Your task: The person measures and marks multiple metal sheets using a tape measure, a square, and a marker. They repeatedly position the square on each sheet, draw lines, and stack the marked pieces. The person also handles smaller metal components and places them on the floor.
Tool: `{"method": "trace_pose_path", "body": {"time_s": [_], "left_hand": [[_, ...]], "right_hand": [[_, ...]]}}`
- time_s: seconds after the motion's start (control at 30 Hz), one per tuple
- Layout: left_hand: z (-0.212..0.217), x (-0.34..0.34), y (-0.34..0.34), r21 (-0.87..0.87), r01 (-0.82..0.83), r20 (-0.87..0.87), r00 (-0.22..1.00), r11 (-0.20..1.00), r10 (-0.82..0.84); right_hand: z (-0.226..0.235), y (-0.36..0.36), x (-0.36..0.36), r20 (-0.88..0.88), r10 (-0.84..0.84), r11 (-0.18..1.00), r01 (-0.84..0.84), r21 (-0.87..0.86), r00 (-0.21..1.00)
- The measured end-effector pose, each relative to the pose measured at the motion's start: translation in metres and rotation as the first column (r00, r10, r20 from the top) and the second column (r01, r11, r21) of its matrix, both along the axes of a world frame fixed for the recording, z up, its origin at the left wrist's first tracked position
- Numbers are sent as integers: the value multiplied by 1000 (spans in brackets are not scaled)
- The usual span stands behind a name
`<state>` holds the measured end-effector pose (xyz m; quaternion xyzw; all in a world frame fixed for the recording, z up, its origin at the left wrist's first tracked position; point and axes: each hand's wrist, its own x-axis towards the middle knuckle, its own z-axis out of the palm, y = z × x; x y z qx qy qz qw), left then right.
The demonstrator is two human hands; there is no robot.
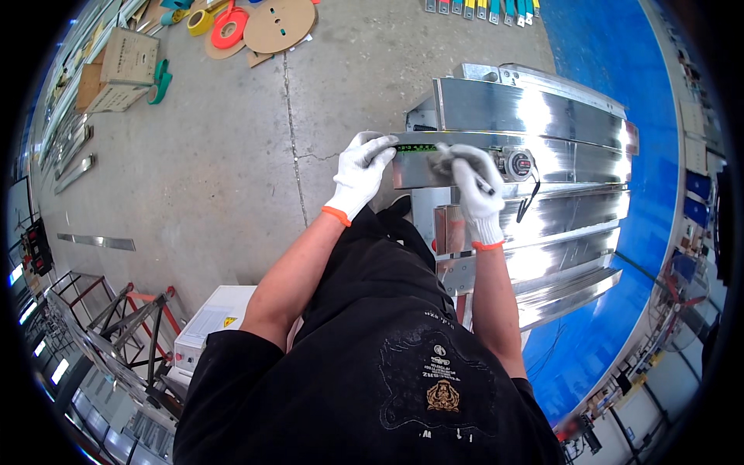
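A tape measure (519, 164) with a dark wrist strap lies on a long shiny metal bar (418, 175). Its blade (418, 147), green on black, runs left along the bar to the end. There my left hand (360, 172), in a white glove with an orange cuff, pinches the blade's tip against the bar. Over the blade, just left of the tape's case, is my right hand (477, 186), gloved alike. Its fingers are closed around a slim dark pen (486, 187), mostly hidden in the glove. The fingertips are dark-stained and slightly blurred.
More metal bars (558, 205) lie side by side on a support. Tape rolls (229, 29), a cardboard disc (279, 23) and a wooden box (128, 58) are on the floor ahead. A white cabinet (213, 318) stands at left, beside a red-and-grey metal frame (124, 325).
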<state>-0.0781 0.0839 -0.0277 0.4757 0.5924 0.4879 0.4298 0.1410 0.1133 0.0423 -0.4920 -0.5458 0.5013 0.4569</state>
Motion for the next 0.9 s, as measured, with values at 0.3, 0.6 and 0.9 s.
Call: {"method": "trace_pose_path", "body": {"time_s": [0.3, 0.6, 0.9], "left_hand": [[-3, -1, 0, 6, 8, -9, 1000, 1000, -8], [3, 2, -5, 18, -5, -54, 999, 1000, 6], [4, 3, -16, 2, 29, -68, 997, 1000, -29]], "right_hand": [[2, 34, 93, 811, -135, 947, -167, 275, 570], [-1, 31, 108, 790, -14, 961, -209, 180, 613], [3, 18, 111, 768, -10, 957, -218, 194, 640]]}}
